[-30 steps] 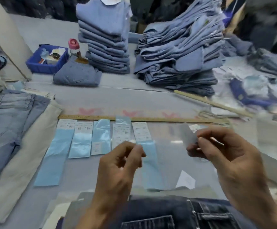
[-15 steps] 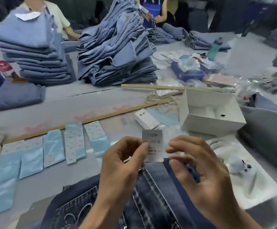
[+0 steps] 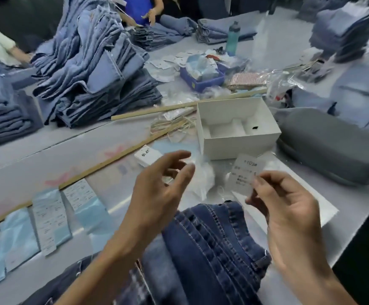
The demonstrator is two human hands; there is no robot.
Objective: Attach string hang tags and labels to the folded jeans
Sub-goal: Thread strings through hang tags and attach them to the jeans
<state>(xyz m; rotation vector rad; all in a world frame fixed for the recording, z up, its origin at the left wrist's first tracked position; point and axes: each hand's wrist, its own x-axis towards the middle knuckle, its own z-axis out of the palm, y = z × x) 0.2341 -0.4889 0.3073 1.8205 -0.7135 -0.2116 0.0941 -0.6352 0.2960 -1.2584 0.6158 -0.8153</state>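
Dark-blue folded jeans [image 3: 212, 245] with pale stitched seams lie on the desk [image 3: 36, 164] below both hands. Right hand [image 3: 289, 216] pinches a white printed label [image 3: 244, 172] above them; left hand [image 3: 157, 190] hovers, fingers loosely spread, grasping nothing.

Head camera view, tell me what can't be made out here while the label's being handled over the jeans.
- Label in the right hand: print blurred; fingers cover its lower corner.
- Dark jeans: lower part cut off by the bottom edge, partly behind both forearms.
- Left hand: motion blur; whether it holds anything is unclear.
- White box: small black item inside too small to identify.
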